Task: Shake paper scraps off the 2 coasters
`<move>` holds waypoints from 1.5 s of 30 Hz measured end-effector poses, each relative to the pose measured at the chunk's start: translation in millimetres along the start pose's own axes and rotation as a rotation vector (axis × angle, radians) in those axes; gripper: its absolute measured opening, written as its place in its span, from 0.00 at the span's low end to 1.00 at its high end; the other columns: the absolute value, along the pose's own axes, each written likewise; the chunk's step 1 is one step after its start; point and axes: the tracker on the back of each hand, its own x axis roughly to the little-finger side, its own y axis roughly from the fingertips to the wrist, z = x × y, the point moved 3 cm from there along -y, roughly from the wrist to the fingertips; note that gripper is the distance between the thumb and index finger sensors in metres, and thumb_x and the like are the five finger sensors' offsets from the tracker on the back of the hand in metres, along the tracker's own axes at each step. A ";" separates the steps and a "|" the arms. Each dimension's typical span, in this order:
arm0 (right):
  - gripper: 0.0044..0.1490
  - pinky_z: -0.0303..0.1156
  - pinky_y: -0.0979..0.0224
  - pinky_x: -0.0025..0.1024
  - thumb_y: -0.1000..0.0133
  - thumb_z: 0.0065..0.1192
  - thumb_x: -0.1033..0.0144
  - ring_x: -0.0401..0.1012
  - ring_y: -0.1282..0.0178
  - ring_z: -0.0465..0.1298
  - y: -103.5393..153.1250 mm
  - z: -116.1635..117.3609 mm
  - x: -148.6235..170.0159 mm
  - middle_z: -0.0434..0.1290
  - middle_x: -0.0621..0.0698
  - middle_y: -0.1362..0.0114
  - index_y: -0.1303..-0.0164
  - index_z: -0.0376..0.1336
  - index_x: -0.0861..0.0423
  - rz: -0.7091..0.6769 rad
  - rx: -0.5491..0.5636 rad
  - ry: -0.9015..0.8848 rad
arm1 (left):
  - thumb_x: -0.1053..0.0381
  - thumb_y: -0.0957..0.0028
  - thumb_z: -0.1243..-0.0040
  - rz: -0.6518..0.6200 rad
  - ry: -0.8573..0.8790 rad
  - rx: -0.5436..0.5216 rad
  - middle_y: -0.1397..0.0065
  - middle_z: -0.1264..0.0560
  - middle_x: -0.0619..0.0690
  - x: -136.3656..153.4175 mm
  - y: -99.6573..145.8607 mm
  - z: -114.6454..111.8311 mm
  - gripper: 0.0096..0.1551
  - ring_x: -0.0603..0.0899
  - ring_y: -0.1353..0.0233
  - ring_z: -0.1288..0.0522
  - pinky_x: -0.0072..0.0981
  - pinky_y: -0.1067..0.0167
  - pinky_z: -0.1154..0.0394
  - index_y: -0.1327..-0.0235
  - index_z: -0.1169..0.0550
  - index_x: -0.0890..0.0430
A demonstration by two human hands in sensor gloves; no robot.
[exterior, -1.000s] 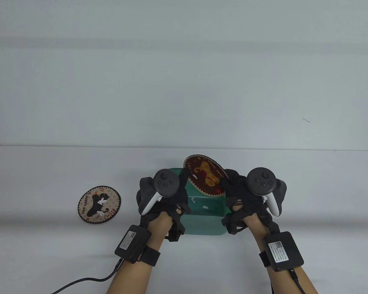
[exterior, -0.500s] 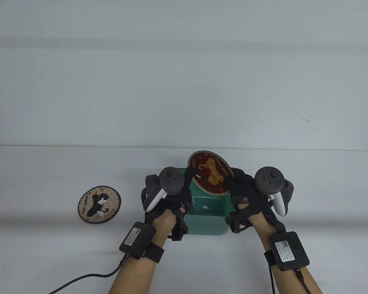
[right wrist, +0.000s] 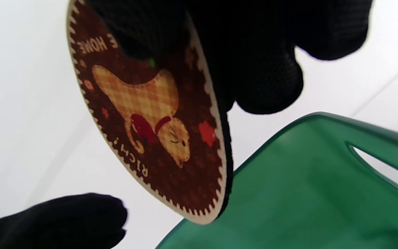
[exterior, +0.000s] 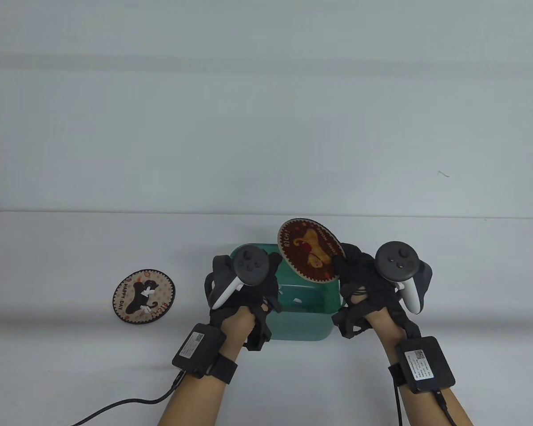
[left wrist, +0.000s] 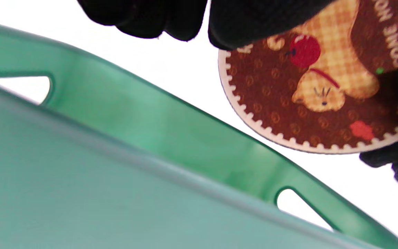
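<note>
Brown round coaster (exterior: 310, 248) pinched by right hand (exterior: 359, 279) over green plastic bin (exterior: 311, 319), scrap-free; left hand (exterior: 244, 284) grip unclear; cream coaster (exterior: 144, 296) left of bin keeps scraps

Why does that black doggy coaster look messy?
White paper scraps lie on the dark-dog coaster, flat on the table. The other coaster, tilted in the right hand over the green bin, looks clean.
</note>
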 end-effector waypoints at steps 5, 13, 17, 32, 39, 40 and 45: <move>0.26 0.72 0.46 0.43 0.49 0.58 0.62 0.46 0.52 0.80 4.1 -9.9 9.6 0.77 0.53 0.45 0.41 0.59 0.52 0.031 0.040 -0.085 | 0.49 0.48 0.42 -0.031 0.060 -0.112 0.25 0.39 0.55 15.6 27.6 23.5 0.32 0.67 0.28 0.37 0.53 0.36 0.34 0.31 0.34 0.51; 0.29 0.72 0.46 0.42 0.48 0.56 0.61 0.45 0.52 0.80 22.3 -52.8 47.9 0.77 0.53 0.45 0.37 0.55 0.52 0.131 0.194 -0.309 | 0.48 0.47 0.43 0.048 0.262 -0.223 0.26 0.39 0.56 79.5 92.1 32.2 0.31 0.68 0.28 0.38 0.54 0.36 0.35 0.31 0.34 0.53; 0.30 0.72 0.46 0.42 0.48 0.55 0.61 0.45 0.52 0.80 32.4 -75.2 81.0 0.77 0.53 0.45 0.36 0.54 0.52 0.240 0.303 -0.463 | 0.48 0.47 0.43 0.108 0.321 -0.213 0.26 0.39 0.57 110.1 110.1 9.0 0.31 0.68 0.28 0.38 0.54 0.35 0.35 0.31 0.34 0.53; 0.37 0.70 0.42 0.43 0.48 0.51 0.64 0.47 0.46 0.76 18.3 -52.9 192.4 0.69 0.56 0.37 0.32 0.41 0.53 0.614 0.313 -0.357 | 0.49 0.48 0.44 0.187 0.373 -0.079 0.25 0.41 0.58 136.3 118.7 -30.8 0.32 0.69 0.27 0.41 0.56 0.34 0.37 0.31 0.35 0.54; 0.37 0.70 0.45 0.43 0.48 0.51 0.64 0.47 0.49 0.78 31.6 -51.2 231.9 0.71 0.57 0.40 0.32 0.41 0.54 0.728 0.318 -0.295 | 0.49 0.48 0.44 0.199 0.359 -0.048 0.26 0.40 0.58 139.8 116.0 -37.7 0.31 0.69 0.28 0.40 0.56 0.34 0.37 0.31 0.34 0.55; 0.37 0.71 0.45 0.43 0.48 0.51 0.65 0.47 0.50 0.78 33.9 -52.5 234.6 0.72 0.57 0.41 0.32 0.42 0.54 0.732 0.326 -0.285 | 0.49 0.48 0.44 0.199 0.359 -0.047 0.26 0.40 0.58 139.9 115.9 -38.3 0.31 0.69 0.28 0.40 0.56 0.34 0.37 0.31 0.34 0.55; 0.36 0.71 0.48 0.43 0.48 0.50 0.64 0.47 0.55 0.78 48.9 -63.2 244.7 0.73 0.57 0.45 0.32 0.43 0.53 0.755 0.329 -0.203 | 0.49 0.48 0.44 0.199 0.361 -0.043 0.26 0.40 0.58 139.5 115.6 -38.6 0.31 0.69 0.28 0.40 0.56 0.34 0.37 0.31 0.34 0.55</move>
